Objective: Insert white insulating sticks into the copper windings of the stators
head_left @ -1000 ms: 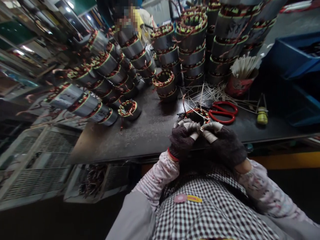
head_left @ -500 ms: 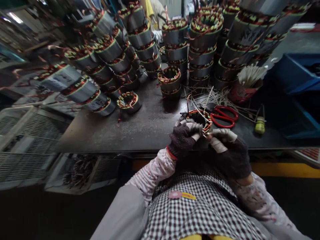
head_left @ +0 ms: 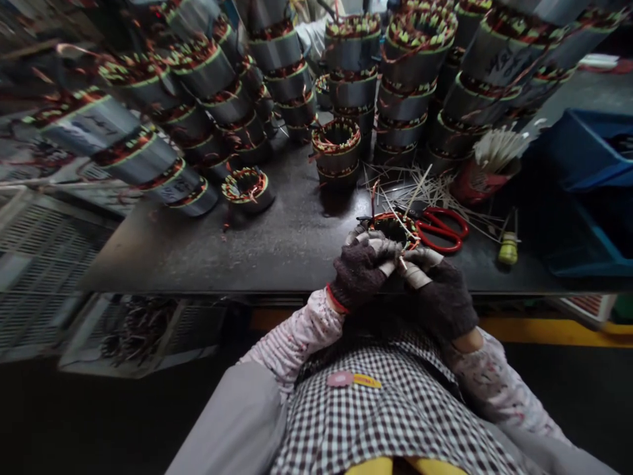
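A motor stator [head_left: 395, 223] with copper windings sits at the table's near edge, a wire sticking up from its far side. My left hand [head_left: 363, 267], in a dark fingerless glove with taped fingers, is closed on the stator's near left rim. My right hand [head_left: 438, 290], gloved and taped alike, pinches at the near right rim, its fingertips close to the left ones. Whatever thin piece lies in that pinch is too small to make out. Red-handled scissors [head_left: 448, 231] lie just right of the stator, and loose white cords [head_left: 405, 188] are scattered behind it.
Tall stacks of stators [head_left: 403, 99] line the back, with leaning ones [head_left: 168, 178] at left. A single stator [head_left: 247, 189] stands left of centre. At right are a red cup [head_left: 482, 181] of white cords, a yellow-green object [head_left: 508, 247] and blue bins [head_left: 588, 257]. Plastic crates [head_left: 182, 336] sit lower left.
My right hand has moved left, closer to the left hand at the stator's near rim. The left hand keeps its hold. The view has shifted slightly.
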The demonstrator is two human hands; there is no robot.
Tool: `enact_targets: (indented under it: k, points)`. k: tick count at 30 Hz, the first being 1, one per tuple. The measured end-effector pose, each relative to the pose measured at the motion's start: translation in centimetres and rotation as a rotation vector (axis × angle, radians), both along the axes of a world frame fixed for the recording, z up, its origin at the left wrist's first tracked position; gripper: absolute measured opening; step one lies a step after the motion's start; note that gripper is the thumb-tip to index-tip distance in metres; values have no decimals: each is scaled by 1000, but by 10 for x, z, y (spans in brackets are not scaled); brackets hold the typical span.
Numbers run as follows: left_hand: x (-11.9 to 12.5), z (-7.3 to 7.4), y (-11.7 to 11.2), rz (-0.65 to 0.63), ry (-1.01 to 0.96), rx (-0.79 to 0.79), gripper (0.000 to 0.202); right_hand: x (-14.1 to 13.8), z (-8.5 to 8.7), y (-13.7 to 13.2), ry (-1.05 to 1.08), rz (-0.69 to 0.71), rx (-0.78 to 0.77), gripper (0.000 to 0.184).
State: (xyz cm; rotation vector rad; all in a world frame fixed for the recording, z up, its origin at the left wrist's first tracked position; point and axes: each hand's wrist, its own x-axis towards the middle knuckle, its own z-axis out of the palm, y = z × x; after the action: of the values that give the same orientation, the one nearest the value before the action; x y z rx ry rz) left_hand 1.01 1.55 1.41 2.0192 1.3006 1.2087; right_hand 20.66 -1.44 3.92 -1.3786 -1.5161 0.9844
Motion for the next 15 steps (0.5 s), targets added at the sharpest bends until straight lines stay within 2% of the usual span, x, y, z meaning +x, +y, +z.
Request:
enact_targets:
  k: [1,3,6,8,12,15]
  points:
    - [-1,0,0,-22,-10,6,14,1,-2,1,-21,20,0,32]
    - [-3,1,0,-62,-28,13,15,2,-6,3,-96,22,102,26]
    - [-5,2,0,-79,-30,-7,16,5,-10,6,-224,-19,411,17]
    - [-6,3,0,-79,-21,-23,16,5,-9,9,-285,2,556,17]
    - [-4,6,2,-56,7,-48,16,2,9,9,-297,70,648,17]
    - [-4,7,4,-39,24,-29,16,-4,22,8,-142,102,628,12]
